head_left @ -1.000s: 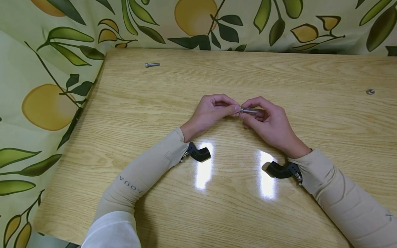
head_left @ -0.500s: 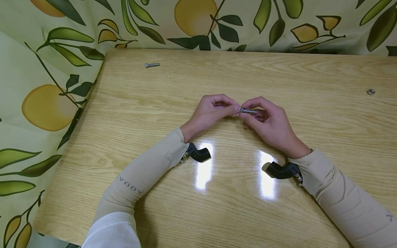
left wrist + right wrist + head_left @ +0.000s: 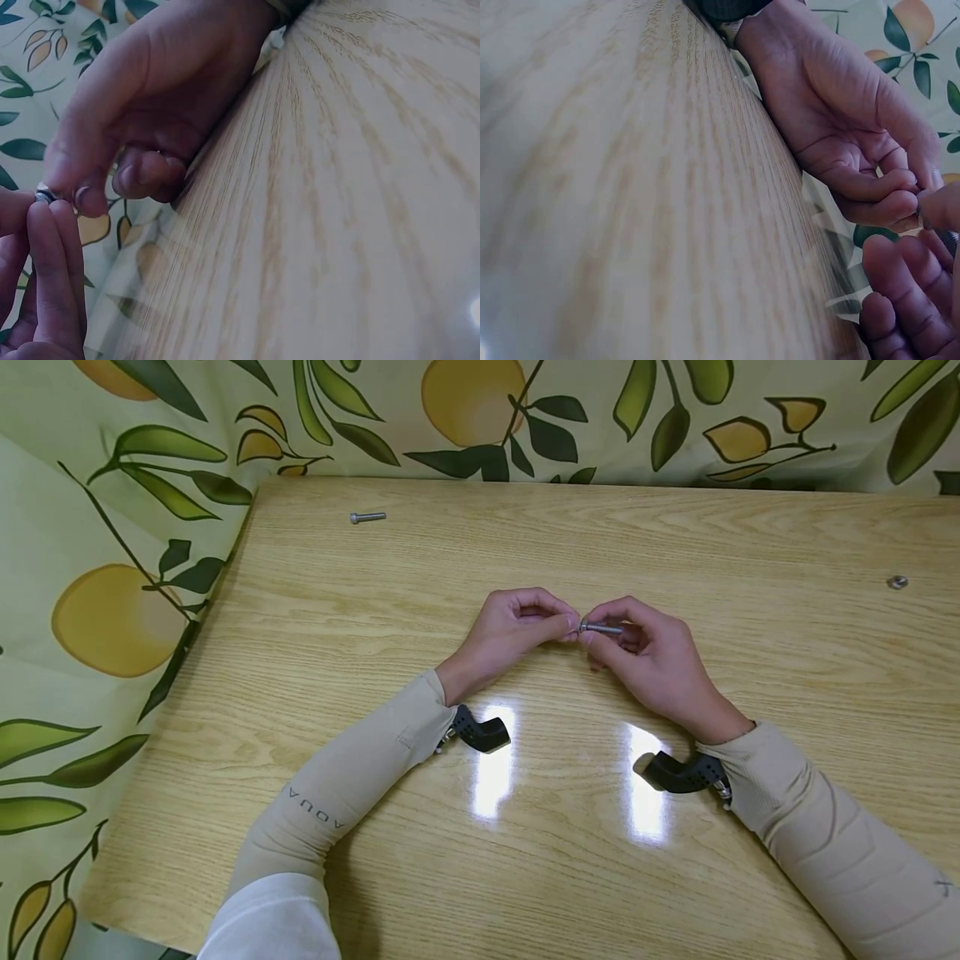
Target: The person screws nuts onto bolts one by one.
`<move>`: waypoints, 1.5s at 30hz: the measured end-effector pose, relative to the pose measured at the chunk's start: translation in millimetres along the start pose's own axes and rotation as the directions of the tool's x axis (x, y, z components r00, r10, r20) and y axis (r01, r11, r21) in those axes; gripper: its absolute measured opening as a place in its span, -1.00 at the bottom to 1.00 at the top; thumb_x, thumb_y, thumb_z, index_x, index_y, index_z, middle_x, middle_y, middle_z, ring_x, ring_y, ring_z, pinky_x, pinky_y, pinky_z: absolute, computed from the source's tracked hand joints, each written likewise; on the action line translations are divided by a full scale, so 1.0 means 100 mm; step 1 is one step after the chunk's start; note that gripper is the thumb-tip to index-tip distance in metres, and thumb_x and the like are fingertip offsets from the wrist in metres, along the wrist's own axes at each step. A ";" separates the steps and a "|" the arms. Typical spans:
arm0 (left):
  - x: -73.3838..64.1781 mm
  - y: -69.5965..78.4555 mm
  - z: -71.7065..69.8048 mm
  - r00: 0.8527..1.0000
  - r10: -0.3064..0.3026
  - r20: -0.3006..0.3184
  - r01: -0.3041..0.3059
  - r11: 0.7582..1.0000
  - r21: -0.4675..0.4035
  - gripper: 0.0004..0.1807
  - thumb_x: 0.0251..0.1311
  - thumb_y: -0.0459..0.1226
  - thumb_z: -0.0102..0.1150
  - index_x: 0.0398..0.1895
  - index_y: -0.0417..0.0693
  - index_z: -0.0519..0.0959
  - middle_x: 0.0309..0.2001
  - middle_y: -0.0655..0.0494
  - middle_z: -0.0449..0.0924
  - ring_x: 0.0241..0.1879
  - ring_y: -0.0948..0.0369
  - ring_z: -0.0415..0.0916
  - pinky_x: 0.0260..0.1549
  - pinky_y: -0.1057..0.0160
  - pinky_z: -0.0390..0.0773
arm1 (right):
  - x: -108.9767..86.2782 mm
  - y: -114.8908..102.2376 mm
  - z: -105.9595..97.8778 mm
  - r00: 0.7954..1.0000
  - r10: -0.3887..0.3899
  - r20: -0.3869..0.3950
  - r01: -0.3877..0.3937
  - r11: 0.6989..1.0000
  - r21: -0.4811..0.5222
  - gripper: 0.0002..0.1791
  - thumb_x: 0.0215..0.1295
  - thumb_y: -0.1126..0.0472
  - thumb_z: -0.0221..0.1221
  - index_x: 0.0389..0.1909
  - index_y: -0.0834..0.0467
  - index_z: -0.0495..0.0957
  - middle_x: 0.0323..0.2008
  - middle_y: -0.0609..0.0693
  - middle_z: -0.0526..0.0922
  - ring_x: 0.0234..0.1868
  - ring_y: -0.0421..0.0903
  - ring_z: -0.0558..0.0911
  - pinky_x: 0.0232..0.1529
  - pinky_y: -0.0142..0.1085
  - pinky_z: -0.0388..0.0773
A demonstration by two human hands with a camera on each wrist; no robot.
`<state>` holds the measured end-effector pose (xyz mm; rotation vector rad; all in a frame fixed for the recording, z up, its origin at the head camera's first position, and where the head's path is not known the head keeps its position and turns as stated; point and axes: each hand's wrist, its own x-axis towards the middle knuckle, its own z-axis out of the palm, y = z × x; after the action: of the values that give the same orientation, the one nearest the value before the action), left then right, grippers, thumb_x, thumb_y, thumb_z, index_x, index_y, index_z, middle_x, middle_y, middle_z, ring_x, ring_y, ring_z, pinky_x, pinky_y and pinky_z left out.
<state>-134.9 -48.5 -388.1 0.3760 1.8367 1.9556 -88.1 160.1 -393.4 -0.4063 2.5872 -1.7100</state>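
Left hand (image 3: 516, 623), right hand (image 3: 651, 653) pinching bolt (image 3: 604, 629), second bolt (image 3: 368, 517) in head view only

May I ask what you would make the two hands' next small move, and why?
Perhaps a slight twist by the bare right hand while the bare left hand steadies: both hands meet at one end of the slim silver metal bolt, whose shank lies on the right hand's side. What sits at that end is too small to tell.
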 end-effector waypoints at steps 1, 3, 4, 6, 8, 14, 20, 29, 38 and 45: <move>0.00 0.00 0.00 1.000 0.002 0.000 -0.002 1.000 0.002 -0.86 0.35 -0.42 0.29 -0.12 -0.37 0.68 -0.20 -0.10 0.78 -0.27 0.28 0.75 -0.03 0.20 0.79 | 0.00 0.00 0.00 1.000 0.009 0.000 -0.009 1.000 0.007 -0.81 0.45 0.23 0.27 0.01 0.18 0.61 -0.17 -0.13 0.71 -0.38 -0.26 0.75 -0.31 -0.50 0.70; 0.00 0.00 0.00 1.000 0.005 0.001 -0.005 1.000 0.007 -0.86 0.36 -0.42 0.29 -0.12 -0.36 0.68 -0.21 -0.10 0.78 -0.27 0.28 0.75 -0.04 0.20 0.78 | 0.00 0.00 0.00 1.000 0.013 0.002 -0.013 1.000 0.027 -0.78 0.44 0.25 0.27 0.04 0.19 0.59 -0.16 -0.13 0.70 -0.36 -0.26 0.76 -0.30 -0.49 0.72; 0.00 0.00 0.00 1.000 0.005 0.001 -0.005 1.000 0.007 -0.86 0.36 -0.42 0.29 -0.12 -0.36 0.68 -0.21 -0.10 0.78 -0.27 0.28 0.75 -0.04 0.21 0.78 | 0.00 0.00 -0.01 1.000 0.007 0.002 -0.007 0.999 0.038 -0.76 0.43 0.27 0.28 0.06 0.20 0.58 -0.15 -0.14 0.69 -0.35 -0.26 0.77 -0.29 -0.48 0.73; 0.00 0.00 0.00 1.000 0.005 0.002 -0.005 1.000 0.003 -0.86 0.36 -0.42 0.29 -0.12 -0.37 0.68 -0.20 -0.11 0.78 -0.27 0.28 0.75 -0.04 0.20 0.78 | -0.01 0.00 -0.01 1.000 -0.010 0.004 0.009 0.998 0.058 -0.71 0.40 0.32 0.29 0.09 0.22 0.56 -0.09 -0.18 0.66 -0.31 -0.27 0.78 -0.26 -0.48 0.75; 0.00 0.00 0.00 1.000 0.005 0.001 -0.005 1.000 0.000 -0.86 0.35 -0.43 0.29 -0.12 -0.38 0.68 -0.20 -0.12 0.78 -0.27 0.28 0.75 -0.03 0.20 0.78 | -0.01 0.01 -0.01 1.000 -0.029 0.006 0.029 0.998 0.064 -0.71 0.39 0.35 0.30 0.08 0.24 0.56 -0.08 -0.20 0.64 -0.31 -0.26 0.78 -0.24 -0.48 0.75; -0.01 0.00 0.00 1.000 0.010 0.007 -0.010 1.000 -0.007 -0.86 0.35 -0.44 0.29 -0.12 -0.39 0.68 -0.17 -0.15 0.78 -0.26 0.28 0.75 0.00 0.18 0.78 | -0.01 0.00 0.00 1.000 -0.002 -0.004 0.002 1.000 0.026 -0.82 0.47 0.24 0.25 0.01 0.19 0.62 -0.19 -0.16 0.71 -0.40 -0.24 0.75 -0.33 -0.48 0.72; 0.00 0.00 0.00 1.000 0.010 0.007 -0.010 1.000 -0.009 -0.86 0.35 -0.44 0.28 -0.12 -0.39 0.67 -0.18 -0.14 0.78 -0.26 0.28 0.75 -0.02 0.19 0.78 | -0.01 0.01 -0.01 1.000 -0.024 0.003 0.024 0.999 0.041 -0.72 0.39 0.34 0.29 0.08 0.22 0.57 -0.11 -0.20 0.66 -0.35 -0.27 0.78 -0.28 -0.49 0.74; 0.00 0.00 0.00 1.000 0.006 0.005 -0.006 1.000 -0.006 -0.86 0.34 -0.43 0.30 -0.12 -0.37 0.68 -0.18 -0.13 0.78 -0.26 0.28 0.75 -0.02 0.18 0.79 | 0.00 -0.01 0.00 1.000 0.002 -0.005 -0.002 0.999 0.035 -0.80 0.45 0.27 0.26 0.02 0.21 0.61 -0.20 -0.09 0.72 -0.40 -0.27 0.75 -0.34 -0.50 0.70; 0.00 0.00 0.00 1.000 -0.001 0.003 0.001 1.000 -0.003 -0.86 0.34 -0.43 0.30 -0.13 -0.37 0.69 -0.20 -0.10 0.78 -0.26 0.28 0.75 -0.04 0.21 0.78 | -0.01 0.00 0.00 0.999 -0.040 -0.005 0.040 0.999 0.036 -0.76 0.39 0.35 0.29 0.03 0.24 0.59 -0.13 -0.29 0.67 -0.36 -0.29 0.77 -0.29 -0.52 0.72; 0.01 -0.02 -0.02 1.000 -0.013 0.001 0.013 1.000 0.009 -0.85 0.35 -0.39 0.32 -0.12 -0.33 0.70 -0.22 -0.02 0.79 -0.25 0.28 0.75 -0.02 0.22 0.78 | 0.00 0.00 0.00 1.000 -0.005 -0.010 0.006 1.000 0.012 -0.81 0.46 0.23 0.27 -0.01 0.22 0.62 -0.24 -0.21 0.71 -0.43 -0.24 0.73 -0.36 -0.50 0.69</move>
<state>-136.1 -49.5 -389.8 0.3669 1.8427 1.9390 -87.9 160.1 -393.4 -0.4059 2.5834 -1.7335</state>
